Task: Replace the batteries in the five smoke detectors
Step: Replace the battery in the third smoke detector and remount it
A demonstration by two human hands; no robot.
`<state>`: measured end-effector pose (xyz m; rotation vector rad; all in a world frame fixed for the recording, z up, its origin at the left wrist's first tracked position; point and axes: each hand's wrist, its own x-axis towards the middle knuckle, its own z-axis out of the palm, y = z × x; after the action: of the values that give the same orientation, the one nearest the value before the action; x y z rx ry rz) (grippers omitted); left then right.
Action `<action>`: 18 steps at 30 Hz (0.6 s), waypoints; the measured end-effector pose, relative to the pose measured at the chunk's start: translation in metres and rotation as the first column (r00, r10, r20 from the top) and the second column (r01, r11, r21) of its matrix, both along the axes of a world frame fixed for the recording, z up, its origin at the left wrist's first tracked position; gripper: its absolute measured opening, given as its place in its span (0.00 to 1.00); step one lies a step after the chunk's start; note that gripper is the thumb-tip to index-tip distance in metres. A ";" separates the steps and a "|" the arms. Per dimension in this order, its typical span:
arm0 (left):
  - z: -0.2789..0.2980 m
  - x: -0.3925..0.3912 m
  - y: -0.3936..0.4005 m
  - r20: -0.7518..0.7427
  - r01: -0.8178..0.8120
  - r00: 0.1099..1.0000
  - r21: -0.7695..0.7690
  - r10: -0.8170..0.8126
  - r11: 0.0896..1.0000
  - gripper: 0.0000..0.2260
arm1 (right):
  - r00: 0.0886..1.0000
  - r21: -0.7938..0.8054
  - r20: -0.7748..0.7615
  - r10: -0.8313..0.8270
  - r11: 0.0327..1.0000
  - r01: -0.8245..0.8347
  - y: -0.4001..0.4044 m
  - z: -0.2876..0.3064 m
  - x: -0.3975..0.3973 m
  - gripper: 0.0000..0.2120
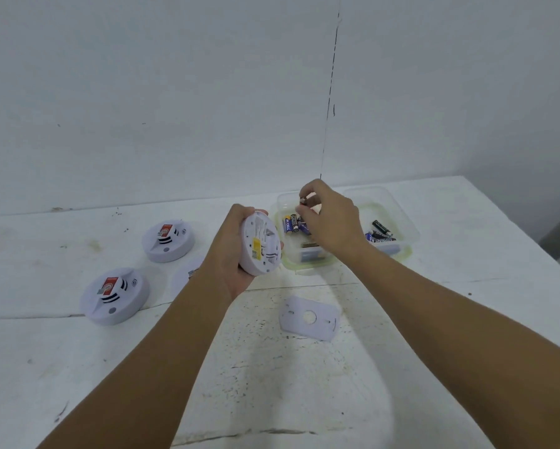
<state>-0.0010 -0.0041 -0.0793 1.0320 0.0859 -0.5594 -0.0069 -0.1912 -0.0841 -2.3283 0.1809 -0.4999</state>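
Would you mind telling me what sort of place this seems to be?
Probably a bare workroom or utility space: a worn, paint-flecked white table against a plain white wall, with smoke detectors and a tub of batteries laid out.

"PK CELL" reads on a blue battery [287, 224] in the clear container [408, 236].

One head-worn view — looking forward and down, close over the table [77, 367].

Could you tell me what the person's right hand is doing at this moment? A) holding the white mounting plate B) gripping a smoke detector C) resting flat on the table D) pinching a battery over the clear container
D: the right hand pinches a battery at its fingertips above the clear container, while the left hand holds the smoke detector.
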 end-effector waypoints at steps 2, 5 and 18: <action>-0.004 -0.006 0.004 -0.011 -0.003 1.000 -0.058 0.003 0.998 0.09 | 0.992 0.251 0.121 -0.017 0.968 -0.015 0.008 0.008 -0.020 0.05; -0.013 -0.016 0.008 -0.039 -0.001 0.999 -0.153 -0.005 0.988 0.14 | 0.987 0.477 0.159 -0.021 0.877 -0.058 0.022 0.011 -0.048 0.06; -0.011 -0.051 0.008 -0.061 0.032 0.996 -0.387 -0.060 0.921 0.13 | 0.971 0.565 0.110 0.211 0.790 -0.236 0.034 -0.002 -0.093 0.07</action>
<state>-0.0522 0.0040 -0.0901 0.6299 0.0125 -0.6276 -0.0996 -0.1575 -0.0862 -1.7089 0.0246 -0.3144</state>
